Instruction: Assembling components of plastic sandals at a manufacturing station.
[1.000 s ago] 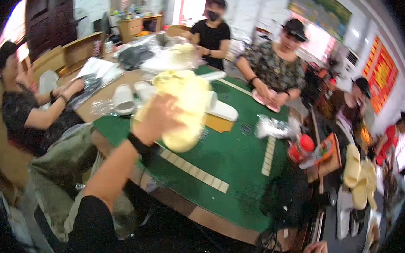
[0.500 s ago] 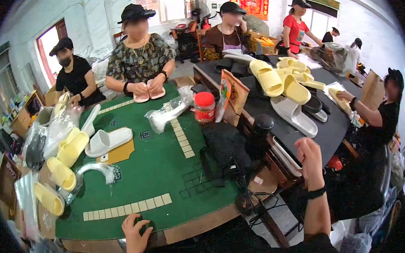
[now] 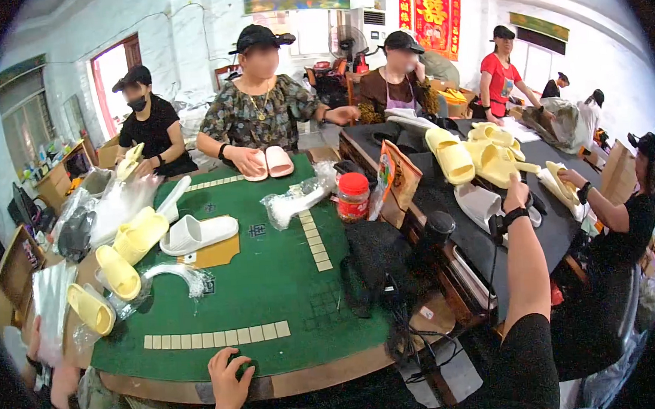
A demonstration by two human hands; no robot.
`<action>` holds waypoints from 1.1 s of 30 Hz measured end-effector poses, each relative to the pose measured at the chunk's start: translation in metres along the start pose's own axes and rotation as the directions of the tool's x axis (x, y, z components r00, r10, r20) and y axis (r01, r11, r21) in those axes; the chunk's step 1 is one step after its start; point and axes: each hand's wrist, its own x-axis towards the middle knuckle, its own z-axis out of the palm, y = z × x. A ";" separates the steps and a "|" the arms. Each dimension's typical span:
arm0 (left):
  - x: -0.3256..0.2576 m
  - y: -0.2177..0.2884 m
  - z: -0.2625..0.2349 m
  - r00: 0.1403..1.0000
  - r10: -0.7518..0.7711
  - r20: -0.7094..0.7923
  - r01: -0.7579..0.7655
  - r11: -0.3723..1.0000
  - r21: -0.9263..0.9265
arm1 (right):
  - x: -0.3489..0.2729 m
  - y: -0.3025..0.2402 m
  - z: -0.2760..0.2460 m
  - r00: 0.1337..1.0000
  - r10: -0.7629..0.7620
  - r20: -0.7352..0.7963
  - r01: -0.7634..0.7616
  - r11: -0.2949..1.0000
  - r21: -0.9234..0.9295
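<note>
The left hand [image 3: 229, 379] sat at the bottom centre of the frame, fingers curled over the near edge of the green tabletop [image 3: 272, 283], so that grip was closed on the rim and held nothing loose. A row of pale tiles [image 3: 215, 336] lay just above it on the felt.

The right hand [image 3: 516, 193] was stretched out at centre right, over the dark tabletop [image 3: 447, 197], right beside a white slipper [image 3: 479, 204]. Couldn't really tell whether that grip was open or closed, since only the back of the hand showed, with a black wrist strap [image 3: 510, 217] below it.

Further up the dark surface lay a pile of yellow slippers [image 3: 474, 154]. More yellow slippers [image 3: 120, 254] lay in the left part of the frame, and a red-lidded jar [image 3: 353, 195] stood near the middle.
</note>
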 end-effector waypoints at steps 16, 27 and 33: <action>0.005 0.006 -0.002 0.999 0.021 -0.027 -0.020 0.999 0.038 | -0.121 -0.246 -0.072 0.881 -0.189 0.433 -0.240 0.610 0.755; -0.009 -0.011 -0.018 0.920 -0.360 -0.155 0.190 0.756 -0.627 | -0.342 -0.215 -0.032 -0.121 -0.037 0.992 -0.235 0.972 0.008; -0.010 0.006 -0.023 0.962 -0.219 -0.164 0.193 0.968 -0.159 | -0.398 -0.094 -0.045 -0.074 -0.070 0.995 0.106 0.991 0.078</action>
